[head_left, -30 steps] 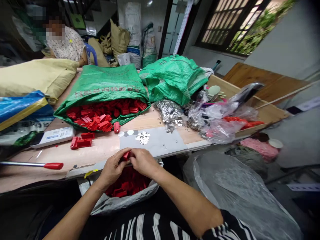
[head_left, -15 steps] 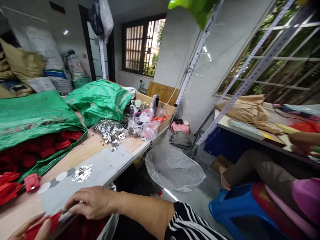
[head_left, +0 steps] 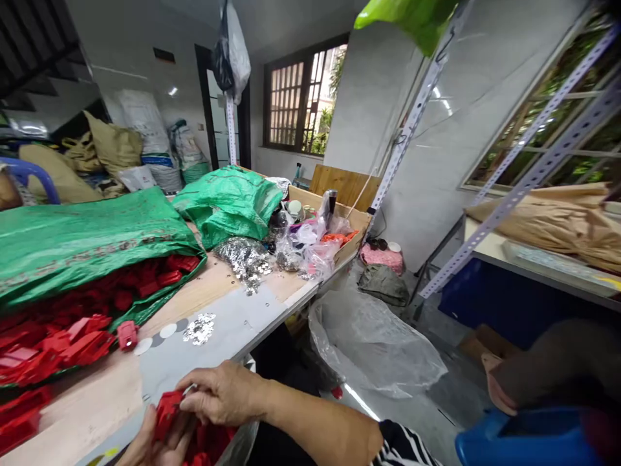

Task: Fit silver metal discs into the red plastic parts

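Both hands meet at the table's near edge, low in the head view. My left hand (head_left: 155,443) cups a small red plastic part (head_left: 167,408) from below. My right hand (head_left: 220,395) is curled over the same red part, its fingertips pinching the top of it. Below the hands a clear bag of red parts (head_left: 211,440) hangs open at the table edge. On the grey mat (head_left: 233,323) just beyond lie a small heap of silver discs (head_left: 198,329) and a single loose red part (head_left: 127,334).
An open green sack (head_left: 82,239) spills red parts onto the wooden table. Behind it sit another green sack (head_left: 228,204), bags of silver pieces (head_left: 245,255) and a cardboard box (head_left: 352,220). A clear plastic bag (head_left: 373,343) lies on the floor; another person's foot (head_left: 499,391) rests by a blue stool.
The view swung right off the table, then partly back left. My hands stayed on the red part at the table edge, and the left hand now cups it more closely.
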Available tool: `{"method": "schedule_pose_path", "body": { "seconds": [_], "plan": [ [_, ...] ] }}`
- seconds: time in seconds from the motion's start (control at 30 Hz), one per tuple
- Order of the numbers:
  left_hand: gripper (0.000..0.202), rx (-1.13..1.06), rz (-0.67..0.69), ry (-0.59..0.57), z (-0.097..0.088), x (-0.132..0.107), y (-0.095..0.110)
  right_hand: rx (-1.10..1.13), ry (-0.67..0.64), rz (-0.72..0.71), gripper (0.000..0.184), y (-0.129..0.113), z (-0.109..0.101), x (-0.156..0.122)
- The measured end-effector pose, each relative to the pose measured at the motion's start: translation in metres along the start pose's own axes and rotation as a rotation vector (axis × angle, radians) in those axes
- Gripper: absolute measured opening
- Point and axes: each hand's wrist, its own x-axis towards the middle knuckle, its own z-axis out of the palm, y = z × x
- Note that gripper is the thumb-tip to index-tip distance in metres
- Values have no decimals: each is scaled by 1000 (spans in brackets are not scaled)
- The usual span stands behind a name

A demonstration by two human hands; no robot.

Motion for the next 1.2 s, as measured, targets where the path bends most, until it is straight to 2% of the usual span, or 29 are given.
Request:
{"method": "schedule_pose_path", "body": {
  "seconds": [0.17,0.3,0.43,0.57,0.9,1.1,1.2],
  "plan": [
    [33,-84,9,-100,16,-14,-3,46,109,17,23,-2,-2,0],
    [29,-149,60,-66,29,-20,-5,222,-7,-25,29,-2,-11,1],
    [24,-173,81,-26,37,-20,-5,242,-81,-37,35,-1,-17,1],
    [20,-183,105,-17,38,-20,-7,194,-62,-32,34,-1,-18,-1],
    [21,-198,101,-35,37,-20,-12,264,-57,-41,34,2,-16,-2],
    [18,-181,136,-54,37,-23,-17,127,69,-32,32,-1,-18,-1],
    [18,-185,146,-50,38,-24,-16,132,54,-53,33,-1,-20,-1]
  ]
}}
